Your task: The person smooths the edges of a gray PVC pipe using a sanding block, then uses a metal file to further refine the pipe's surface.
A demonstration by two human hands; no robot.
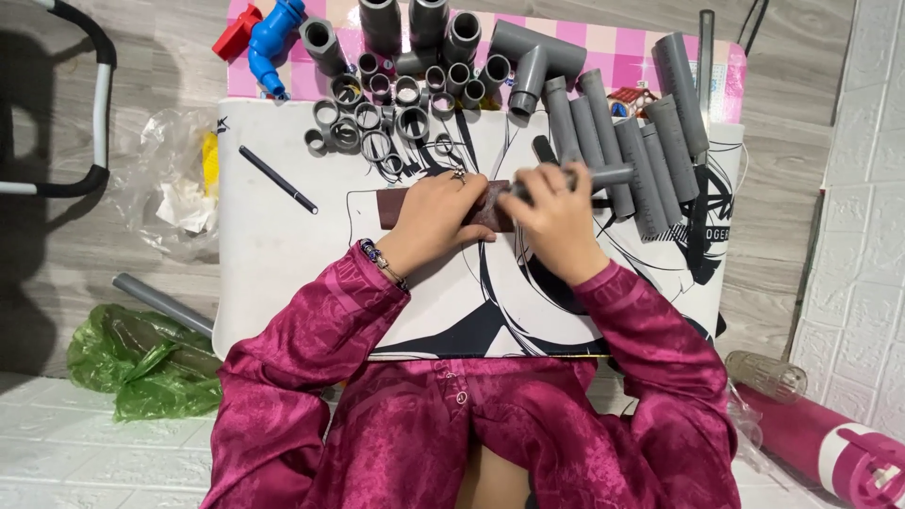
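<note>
Pressing flat on a dark brown strip of sandpaper (443, 209), the left hand (438, 215) pins it to the surface (283, 273), seemingly so it cannot slide, while the right hand (556, 215) is clamped on a short grey pipe (603, 175) lying across the strip's right end. Cut pipe lengths (650, 160) crowd the right, ring fittings (377, 123) the far edge; open room lies left, beyond a black pen (278, 179), and near the body.

A home floor: wood-look flooring (57, 245), a low printed table (283, 264).
</note>
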